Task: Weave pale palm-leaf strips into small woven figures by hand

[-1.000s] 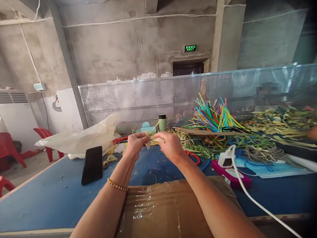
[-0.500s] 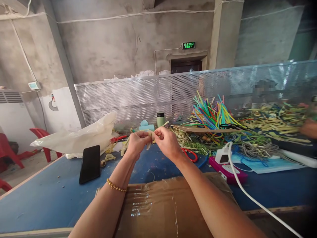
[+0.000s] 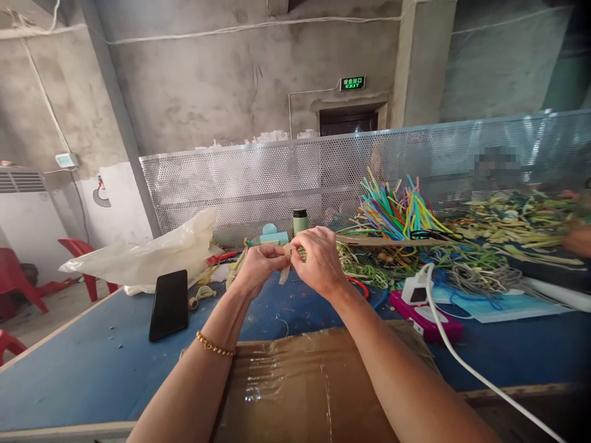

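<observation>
Between my two hands, above the blue table [image 3: 92, 363], is a pale beige flat strip [image 3: 284, 274] whose short end hangs down below my fingers. My left hand [image 3: 260, 267], with a gold bead bracelet [image 3: 215, 346] at the wrist, pinches the strip from the left. From the other side my right hand [image 3: 318, 259] is closed on it, thumb and fingers bent together. The part of the strip inside my fingers is hidden. Under my forearms lies a cardboard sheet [image 3: 295, 387] with shiny tape on it.
A black phone [image 3: 168, 306] and a plastic bag [image 3: 152, 255] are at left. Behind my hands stands a green bottle [image 3: 300, 220]. Right are colourful pipe cleaners [image 3: 392, 206], dried strips [image 3: 526, 227], a magenta box [image 3: 429, 319] with a white cable [image 3: 450, 351], and another person's blurred hand [image 3: 577, 243].
My right hand has turned over, knuckles higher, and closed more around the strip. The strip's hanging end has shifted slightly right and down. My left hand has barely moved.
</observation>
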Available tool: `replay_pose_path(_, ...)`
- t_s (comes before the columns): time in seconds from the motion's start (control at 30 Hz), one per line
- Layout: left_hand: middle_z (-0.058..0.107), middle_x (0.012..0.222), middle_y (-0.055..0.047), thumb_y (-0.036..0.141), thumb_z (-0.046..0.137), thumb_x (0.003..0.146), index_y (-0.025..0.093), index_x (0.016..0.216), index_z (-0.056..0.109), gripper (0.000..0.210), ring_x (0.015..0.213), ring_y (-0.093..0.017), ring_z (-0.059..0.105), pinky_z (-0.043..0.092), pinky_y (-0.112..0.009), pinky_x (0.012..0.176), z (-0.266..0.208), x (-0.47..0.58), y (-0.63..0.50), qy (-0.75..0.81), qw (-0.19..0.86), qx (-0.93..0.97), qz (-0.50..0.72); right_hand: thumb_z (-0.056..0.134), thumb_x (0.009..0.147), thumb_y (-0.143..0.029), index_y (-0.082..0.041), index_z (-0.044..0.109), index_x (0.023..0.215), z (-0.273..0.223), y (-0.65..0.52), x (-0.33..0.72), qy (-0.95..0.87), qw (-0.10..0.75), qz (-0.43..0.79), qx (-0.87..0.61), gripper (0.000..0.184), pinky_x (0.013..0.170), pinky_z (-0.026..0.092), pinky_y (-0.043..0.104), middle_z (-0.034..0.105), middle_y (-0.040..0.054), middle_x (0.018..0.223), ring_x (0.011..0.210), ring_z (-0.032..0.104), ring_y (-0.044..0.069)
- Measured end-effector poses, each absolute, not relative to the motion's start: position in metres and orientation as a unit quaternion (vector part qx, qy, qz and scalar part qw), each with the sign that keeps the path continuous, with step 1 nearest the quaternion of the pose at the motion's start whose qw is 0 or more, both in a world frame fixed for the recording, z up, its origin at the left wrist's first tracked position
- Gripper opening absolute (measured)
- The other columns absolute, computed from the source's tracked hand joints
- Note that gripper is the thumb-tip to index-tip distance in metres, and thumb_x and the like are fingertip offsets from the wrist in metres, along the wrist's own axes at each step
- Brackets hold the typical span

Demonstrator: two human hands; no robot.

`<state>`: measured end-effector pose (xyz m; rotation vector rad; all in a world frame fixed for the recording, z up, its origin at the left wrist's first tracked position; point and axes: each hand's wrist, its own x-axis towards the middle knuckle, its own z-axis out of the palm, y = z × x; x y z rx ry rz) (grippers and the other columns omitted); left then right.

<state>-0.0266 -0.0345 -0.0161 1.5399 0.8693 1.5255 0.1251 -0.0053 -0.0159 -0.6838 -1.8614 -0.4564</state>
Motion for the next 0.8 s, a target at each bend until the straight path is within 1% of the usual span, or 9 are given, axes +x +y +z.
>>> replay_pose_path(0.13,0.067,0.064,-0.004,0.024,0.081,0.063,0.014,0.069,0.07,0.016,0.056,-0.012,0.056,0.04,-0.026,0.056,-0.0123,-0.0262,-0.038,0.33,0.402,0.603,0.605,0.058,0.085,-0.016,-0.02,0.059,0.078,-0.014,-0.0013,0.1261,-0.79,0.53,-0.109,-0.288,0.008,0.091,0.036,0.039,0.071,0.0036,0.081,0.081,0.061,0.021)
replay_pose_path(0.27,0.067,0.064,-0.004,0.025,0.08,0.066,0.015,0.078,0.071,0.018,0.056,-0.013,0.056,0.04,-0.027,0.057,-0.0102,-0.0263,-0.0404,0.332,0.402,0.606,0.601,0.059,0.085,-0.015,-0.02,0.06,0.078,-0.0127,-0.0008,0.1271,-0.791,0.536,-0.007,-0.295,0.009,0.081,0.042,0.034,0.073,0.0045,0.081,0.077,0.064,0.019)
replay_pose_path(0.4,0.068,0.068,-0.005,0.031,0.08,0.069,0.014,0.074,0.071,0.019,0.06,-0.013,0.056,0.039,-0.026,0.057,-0.0109,-0.0255,-0.04,0.333,0.39,0.616,0.598,0.059,0.085,-0.015,-0.02,0.062,0.081,-0.0135,-0.0022,0.1267,-0.778,0.55,0.065,-0.296,0.008,0.073,0.046,0.03,0.073,0.0052,0.08,0.074,0.066,0.018)
replay_pose_path(0.57,0.067,0.065,-0.004,0.028,0.085,0.062,0.013,0.073,0.071,0.023,0.057,-0.011,0.054,0.036,-0.025,0.056,-0.0124,-0.0232,-0.0384,0.332,0.398,0.611,0.598,0.059,0.084,-0.017,-0.018,0.062,0.078,-0.0153,-0.002,0.1244,-0.755,0.568,0.136,-0.299,0.007,0.067,0.047,0.028,0.071,0.0058,0.076,0.071,0.066,0.018)
replay_pose_path(0.7,0.065,0.061,-0.003,0.033,0.085,0.064,0.013,0.069,0.07,0.025,0.054,-0.009,0.049,0.033,-0.025,0.054,-0.0131,-0.0238,-0.0379,0.335,0.374,0.619,0.604,0.058,0.082,-0.016,-0.018,0.061,0.077,-0.016,-0.0013,0.1236,-0.745,0.576,0.153,-0.3,0.006,0.066,0.047,0.028,0.071,0.006,0.076,0.071,0.065,0.018)
replay_pose_path(0.8,0.064,0.059,-0.003,0.036,0.086,0.062,0.013,0.067,0.07,0.028,0.053,-0.009,0.047,0.03,-0.025,0.053,-0.0141,-0.0254,-0.0374,0.347,0.368,0.619,0.6,0.058,0.079,-0.015,-0.018,0.062,0.077,-0.0161,-0.0018,0.1231,-0.742,0.575,0.16,-0.306,0.005,0.066,0.047,0.027,0.072,0.0057,0.076,0.071,0.066,0.018)
